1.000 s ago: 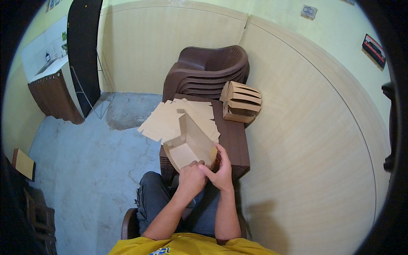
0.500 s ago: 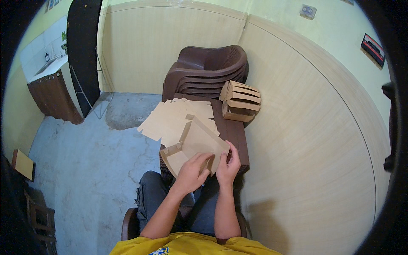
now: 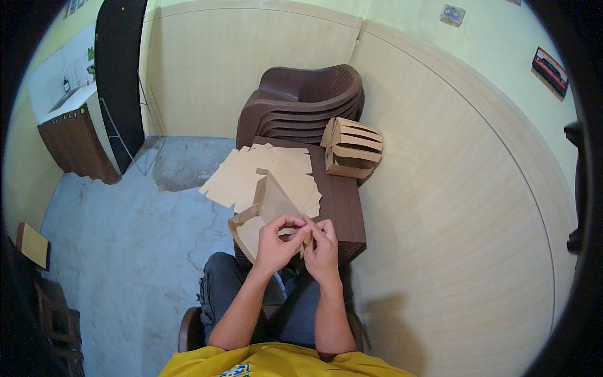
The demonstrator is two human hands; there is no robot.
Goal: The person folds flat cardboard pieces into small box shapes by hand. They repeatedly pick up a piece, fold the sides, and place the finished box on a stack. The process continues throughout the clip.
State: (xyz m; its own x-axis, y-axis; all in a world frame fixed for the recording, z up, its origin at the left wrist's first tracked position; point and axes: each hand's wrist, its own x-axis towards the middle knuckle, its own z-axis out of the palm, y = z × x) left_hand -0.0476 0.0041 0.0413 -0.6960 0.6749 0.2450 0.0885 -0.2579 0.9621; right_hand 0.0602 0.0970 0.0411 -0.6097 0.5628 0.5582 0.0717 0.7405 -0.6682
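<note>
A partly folded brown cardboard box (image 3: 276,200) is tilted over the near end of the brown table (image 3: 345,207), with raised walls along its left side. My left hand (image 3: 281,242) has its fingers curled and pinched at the box's right near corner. Close against it, my right hand (image 3: 321,248) grips the same corner, its fingertips meeting those of the left. The fingers partly hide that corner and its flaps. Under and beyond the box, several flat cardboard blanks (image 3: 251,166) lie overlapping on the table.
Folded cardboard boxes (image 3: 353,147) are stacked at the table's right far side, next to the panelled wall (image 3: 452,207). Behind the table stands a stack of brown plastic chairs (image 3: 308,94). A counter with a sink (image 3: 69,100) is at the far left.
The box has shifted left and its right side has turned up. My right hand has moved left and my left hand slightly up, so both now meet at the corner.
</note>
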